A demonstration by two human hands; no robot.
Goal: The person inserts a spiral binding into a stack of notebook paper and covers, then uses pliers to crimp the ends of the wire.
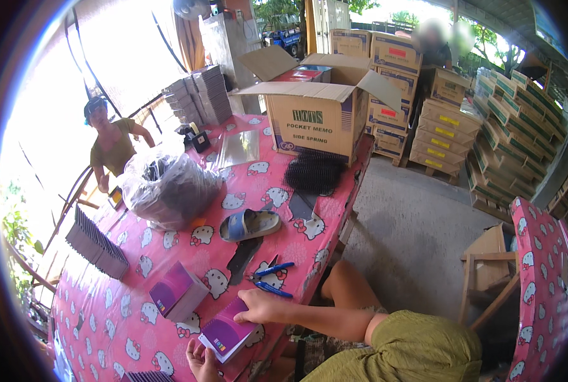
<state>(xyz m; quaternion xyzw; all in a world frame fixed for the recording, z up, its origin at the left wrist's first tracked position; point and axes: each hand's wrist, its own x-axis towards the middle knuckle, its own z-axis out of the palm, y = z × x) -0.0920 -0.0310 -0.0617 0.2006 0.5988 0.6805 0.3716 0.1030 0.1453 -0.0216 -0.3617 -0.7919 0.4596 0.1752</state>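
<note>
A small purple-covered pocket notebook (pixel 231 328) lies tilted near the front edge of the pink table. My right hand (pixel 258 307) is closed on its right side, fingers lying over the cover. At its lower left corner, my left hand (pixel 202 361) has its fingers apart, slightly curled, close against the white page edge. Just left and beyond stands a stack of the same purple notebooks (pixel 177 290). Blue-handled pliers (pixel 273 280) rest beyond my right hand. A blue and grey slide sandal (pixel 250 225) sits farther back on the table.
A clear plastic bag of dark material (pixel 169 184) stands at far left. Black spiral bindings (pixel 314 173) lie before an open carton (pixel 312 114). Stacked notebooks (pixel 97 243) lean at left. A co-worker (pixel 115 143) is across the table. Stacked boxes (pixel 395 95) stand behind.
</note>
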